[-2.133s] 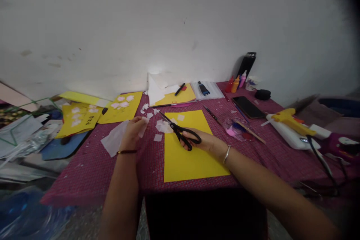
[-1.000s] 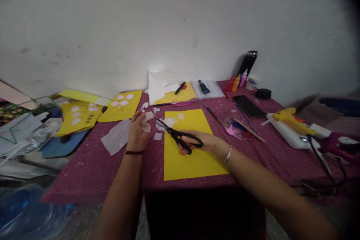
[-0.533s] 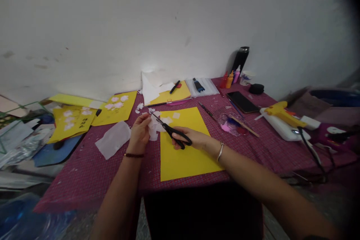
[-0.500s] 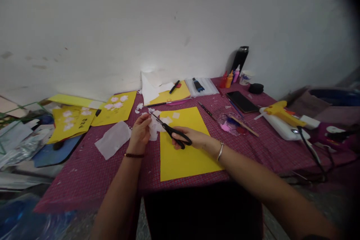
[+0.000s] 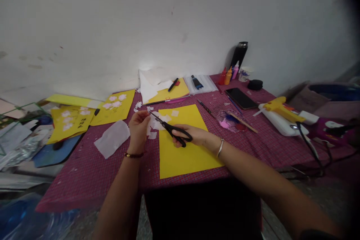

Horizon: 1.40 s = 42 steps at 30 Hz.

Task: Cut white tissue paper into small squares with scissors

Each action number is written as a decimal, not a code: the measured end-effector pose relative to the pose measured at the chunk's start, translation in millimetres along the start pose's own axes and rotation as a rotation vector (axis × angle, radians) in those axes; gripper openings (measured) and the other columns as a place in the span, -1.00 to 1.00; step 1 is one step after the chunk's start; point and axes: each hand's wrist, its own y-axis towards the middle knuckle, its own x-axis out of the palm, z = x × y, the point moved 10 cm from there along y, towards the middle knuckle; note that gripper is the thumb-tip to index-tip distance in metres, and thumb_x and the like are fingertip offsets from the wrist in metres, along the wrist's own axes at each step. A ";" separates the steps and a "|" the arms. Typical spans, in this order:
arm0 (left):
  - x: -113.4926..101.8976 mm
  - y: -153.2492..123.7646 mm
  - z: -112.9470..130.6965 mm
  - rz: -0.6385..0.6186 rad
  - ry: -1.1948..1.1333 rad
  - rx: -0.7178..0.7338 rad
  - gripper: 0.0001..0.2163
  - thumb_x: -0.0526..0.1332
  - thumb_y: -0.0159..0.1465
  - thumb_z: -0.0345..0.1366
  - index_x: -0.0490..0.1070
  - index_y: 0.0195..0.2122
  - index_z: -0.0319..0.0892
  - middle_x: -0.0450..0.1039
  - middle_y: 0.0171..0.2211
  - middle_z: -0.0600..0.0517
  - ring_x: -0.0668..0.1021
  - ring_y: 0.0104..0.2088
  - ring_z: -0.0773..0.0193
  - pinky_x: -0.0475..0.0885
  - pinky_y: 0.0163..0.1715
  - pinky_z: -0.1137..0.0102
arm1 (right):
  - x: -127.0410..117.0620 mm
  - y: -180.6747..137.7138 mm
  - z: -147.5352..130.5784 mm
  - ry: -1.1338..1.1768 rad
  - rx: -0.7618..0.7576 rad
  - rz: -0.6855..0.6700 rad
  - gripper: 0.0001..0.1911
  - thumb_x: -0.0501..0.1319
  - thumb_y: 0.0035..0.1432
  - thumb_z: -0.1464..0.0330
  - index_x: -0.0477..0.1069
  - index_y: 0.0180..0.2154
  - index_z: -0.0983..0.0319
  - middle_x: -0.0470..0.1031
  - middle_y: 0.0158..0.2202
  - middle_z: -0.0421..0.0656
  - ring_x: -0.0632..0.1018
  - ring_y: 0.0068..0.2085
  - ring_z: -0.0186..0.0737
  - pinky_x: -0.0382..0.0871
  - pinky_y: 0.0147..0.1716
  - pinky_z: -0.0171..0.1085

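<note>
My right hand [image 5: 182, 135] grips black-handled scissors [image 5: 168, 126], its fingers in the handle loops. The blades point left and away, over small white paper pieces [image 5: 159, 119]. My left hand [image 5: 138, 124] is closed in a pinch close to the blade tips. Whatever lies between those fingertips is too small to make out. Beneath my right hand a yellow sheet [image 5: 180, 159] lies flat on the table. A larger white paper piece [image 5: 111, 138] rests left of my left wrist.
Yellow sheets with pale pink flowers [image 5: 116, 110] lie at the left. On the checked tablecloth [image 5: 81, 168], a paint-smeared plastic sheet [image 5: 228, 124], a phone [image 5: 241, 98] and a yellow glue gun [image 5: 282, 110] sit to the right. Paint bottles [image 5: 229, 77] and a black flask [image 5: 239, 55] stand behind.
The view has shifted slightly. My left hand has turned a little, its fingertips still near the scissor tips. The scissors remain in my right hand in nearly the same place.
</note>
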 end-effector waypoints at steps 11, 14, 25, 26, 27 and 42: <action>0.8 -0.1 1.4 -0.020 0.055 0.031 -0.82 0.36 0.00 -0.44 0.50 -0.35 -0.16 0.47 -0.39 0.08 0.49 -0.36 0.36 0.36 -0.27 0.48 | -0.6 -1.8 -1.8 -0.040 -0.001 0.025 -0.44 0.32 0.01 -0.07 0.29 -0.26 0.26 0.40 -0.48 -0.26 0.46 -0.56 -0.43 0.33 -0.59 -0.42; -0.7 0.8 0.6 -0.011 0.053 0.028 -0.82 0.37 -0.02 -0.45 0.50 -0.36 -0.16 0.48 -0.40 0.08 0.49 -0.36 0.36 0.36 -0.27 0.49 | -1.9 -2.3 -1.1 -0.044 0.000 0.050 -0.41 0.32 -0.01 -0.09 0.29 -0.21 0.26 0.41 -0.47 -0.27 0.44 -0.58 -0.44 0.32 -0.61 -0.42; -6.7 3.7 -24.6 0.046 -0.142 -0.229 -0.87 0.33 0.02 -0.45 0.47 -0.39 -0.17 0.49 -0.43 0.09 0.51 -0.41 0.40 0.39 -0.37 0.53 | -3.0 -5.4 -9.1 -0.060 -0.007 0.076 -0.59 0.29 0.13 0.05 0.29 -0.28 0.25 0.38 -0.52 -0.30 0.37 -0.65 -0.48 0.27 -0.68 -0.44; -5.2 2.8 -31.5 0.036 -0.176 -0.314 -0.89 0.33 0.03 -0.42 0.46 -0.39 -0.17 0.49 -0.45 0.08 0.51 -0.44 0.38 0.41 -0.41 0.51 | -4.0 -5.4 -9.3 -0.054 -0.007 0.084 -0.59 0.30 0.12 0.05 0.29 -0.27 0.25 0.38 -0.52 -0.30 0.37 -0.65 -0.48 0.26 -0.69 -0.44; -2.3 0.8 -38.2 0.007 -0.184 -0.405 -0.90 0.33 0.05 -0.38 0.46 -0.40 -0.19 0.50 -0.47 0.05 0.52 -0.47 0.35 0.42 -0.45 0.48 | -5.2 -5.6 -9.7 -0.050 -0.009 0.092 -0.59 0.30 0.12 0.05 0.29 -0.27 0.25 0.38 -0.52 -0.30 0.37 -0.64 -0.48 0.26 -0.69 -0.44; -4.2 -5.8 -41.3 -0.136 0.074 -0.462 -0.90 0.36 -0.04 -0.38 0.44 -0.53 -0.20 0.41 -0.65 0.12 0.37 -0.69 0.45 0.20 -0.73 0.57 | -10.7 -3.2 -8.4 -0.056 0.002 0.050 -0.38 0.37 -0.08 -0.09 0.24 -0.25 0.24 0.34 -0.52 -0.32 0.40 -0.57 -0.44 0.28 -0.62 -0.41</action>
